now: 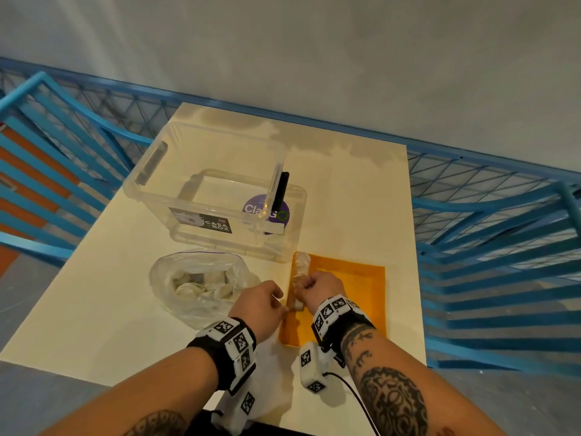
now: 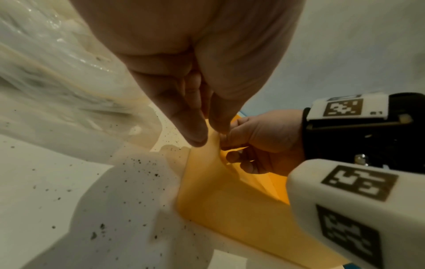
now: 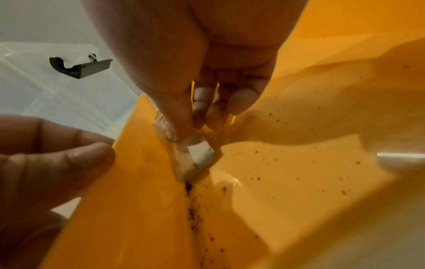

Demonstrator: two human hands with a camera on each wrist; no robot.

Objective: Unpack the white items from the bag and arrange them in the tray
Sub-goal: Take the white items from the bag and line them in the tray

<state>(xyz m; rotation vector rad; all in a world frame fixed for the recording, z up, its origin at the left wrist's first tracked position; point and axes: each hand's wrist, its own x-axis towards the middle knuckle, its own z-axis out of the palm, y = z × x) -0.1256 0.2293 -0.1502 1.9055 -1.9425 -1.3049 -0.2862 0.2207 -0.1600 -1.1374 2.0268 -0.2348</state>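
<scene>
An orange tray (image 1: 361, 278) lies on the cream table at front right. Several wrapped white items (image 1: 301, 265) lie in a row along its left wall. My right hand (image 1: 301, 289) pinches one white item (image 3: 197, 156) between thumb and fingers, low against that wall, at the near end of the row. My left hand (image 1: 281, 306) holds nothing; its fingertips (image 2: 200, 140) touch the outside of the tray's left rim (image 2: 207, 163). The clear plastic bag (image 1: 201, 284) with more white items lies left of the tray.
A clear storage box (image 1: 217, 184) with a black latch (image 1: 280, 190) stands behind the bag and tray. Blue mesh railing (image 1: 487, 215) runs round the table's far and side edges. Dark specks lie on the tray floor (image 3: 299, 163).
</scene>
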